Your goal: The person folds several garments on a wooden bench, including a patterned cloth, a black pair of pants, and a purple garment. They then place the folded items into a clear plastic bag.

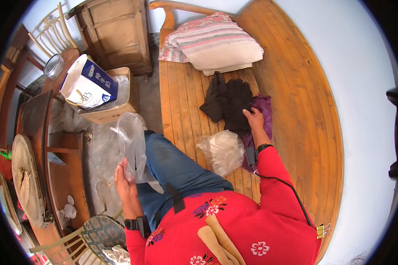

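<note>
My left hand [125, 180] holds a clear plastic bag [131, 145], which hangs beside my knee. On the slatted wooden bench, my right hand [256, 121] rests at the edge of a pair of dark knitted gloves [235, 99]; whether its fingers grip the fabric cannot be told. Purple cloth [264, 111] lies partly under the gloves and my wrist. A crumpled translucent bag with pale contents [221, 152] sits on the bench between my thigh and my right forearm.
Folded striped blankets [219, 43] lie at the bench's far end. A milk carton box [93, 82] stands on an open cardboard box [111, 112] at the left. A round board [28, 180] rests on wooden furniture, near a metal-framed chair [102, 232].
</note>
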Demonstrator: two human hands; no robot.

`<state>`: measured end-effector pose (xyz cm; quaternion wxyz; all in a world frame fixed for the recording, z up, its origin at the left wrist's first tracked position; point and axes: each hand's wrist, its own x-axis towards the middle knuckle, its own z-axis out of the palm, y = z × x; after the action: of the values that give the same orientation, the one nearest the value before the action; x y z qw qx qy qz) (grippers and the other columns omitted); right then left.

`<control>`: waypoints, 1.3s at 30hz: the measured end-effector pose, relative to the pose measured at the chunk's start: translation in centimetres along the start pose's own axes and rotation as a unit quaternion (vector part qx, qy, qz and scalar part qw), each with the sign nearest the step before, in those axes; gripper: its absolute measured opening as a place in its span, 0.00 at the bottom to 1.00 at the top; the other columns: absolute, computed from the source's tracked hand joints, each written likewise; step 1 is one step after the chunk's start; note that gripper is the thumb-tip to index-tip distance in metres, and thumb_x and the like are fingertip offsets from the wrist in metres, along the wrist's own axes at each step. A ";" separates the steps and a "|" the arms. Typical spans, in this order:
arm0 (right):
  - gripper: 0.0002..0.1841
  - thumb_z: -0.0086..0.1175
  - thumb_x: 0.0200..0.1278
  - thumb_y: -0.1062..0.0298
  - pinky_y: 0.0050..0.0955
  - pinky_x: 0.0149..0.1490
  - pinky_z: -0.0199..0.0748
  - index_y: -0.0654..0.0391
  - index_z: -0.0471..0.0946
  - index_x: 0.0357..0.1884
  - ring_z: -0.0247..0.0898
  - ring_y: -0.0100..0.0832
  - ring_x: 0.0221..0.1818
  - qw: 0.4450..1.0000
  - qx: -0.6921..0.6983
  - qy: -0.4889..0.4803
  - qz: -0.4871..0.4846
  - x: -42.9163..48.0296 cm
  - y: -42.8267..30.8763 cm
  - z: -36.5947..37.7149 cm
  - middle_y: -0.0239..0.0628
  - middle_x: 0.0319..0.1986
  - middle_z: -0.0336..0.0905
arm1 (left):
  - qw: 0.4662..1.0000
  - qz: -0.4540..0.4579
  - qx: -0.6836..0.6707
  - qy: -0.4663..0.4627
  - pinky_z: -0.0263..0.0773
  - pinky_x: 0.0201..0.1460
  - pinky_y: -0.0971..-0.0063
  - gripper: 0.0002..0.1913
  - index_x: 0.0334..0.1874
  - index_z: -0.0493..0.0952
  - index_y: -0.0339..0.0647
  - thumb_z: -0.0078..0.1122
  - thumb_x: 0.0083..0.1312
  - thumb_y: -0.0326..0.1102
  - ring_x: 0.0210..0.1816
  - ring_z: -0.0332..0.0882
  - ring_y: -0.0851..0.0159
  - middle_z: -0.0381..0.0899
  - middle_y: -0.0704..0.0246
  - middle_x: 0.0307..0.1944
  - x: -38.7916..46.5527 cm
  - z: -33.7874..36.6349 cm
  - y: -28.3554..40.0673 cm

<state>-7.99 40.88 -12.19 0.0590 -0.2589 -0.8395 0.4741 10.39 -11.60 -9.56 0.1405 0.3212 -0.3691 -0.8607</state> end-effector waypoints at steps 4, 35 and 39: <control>0.39 0.69 0.44 0.57 0.33 0.57 0.68 0.70 0.70 0.57 0.74 0.44 0.53 0.997 -0.065 0.017 0.033 1.8 0.3 1.6 0.54 0.49 0.77 | 0.999 0.032 0.005 0.026 0.70 0.47 0.75 0.10 0.48 0.74 0.41 0.53 0.69 0.37 0.50 0.74 0.69 0.77 0.64 0.55 -0.5 -1.6 1.7; 0.19 0.63 0.53 0.76 0.27 0.48 0.72 0.63 0.74 0.49 0.74 0.24 0.41 0.831 0.155 -0.521 -0.117 -29.1 -17.5 27.8 0.31 0.40 0.79 | 0.986 0.097 -0.108 0.080 0.67 0.23 0.84 0.08 0.46 0.76 0.46 0.53 0.68 0.38 0.38 0.76 0.76 0.79 0.69 0.52 -1.7 -3.5 4.9; 0.18 0.61 0.50 0.68 0.36 0.46 0.73 0.60 0.72 0.44 0.77 0.44 0.43 0.698 -0.089 -0.654 -0.278 -29.7 -13.4 25.9 0.44 0.37 0.80 | 0.977 0.104 -0.159 0.096 0.67 0.59 0.68 0.15 0.55 0.74 0.35 0.51 0.69 0.35 0.54 0.73 0.63 0.78 0.63 0.52 -1.7 -6.3 6.6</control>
<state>3.54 0.88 -10.89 -0.3990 0.3573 -0.7386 0.4093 15.84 -18.76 -7.29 0.3129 0.3357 -0.2439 -0.8544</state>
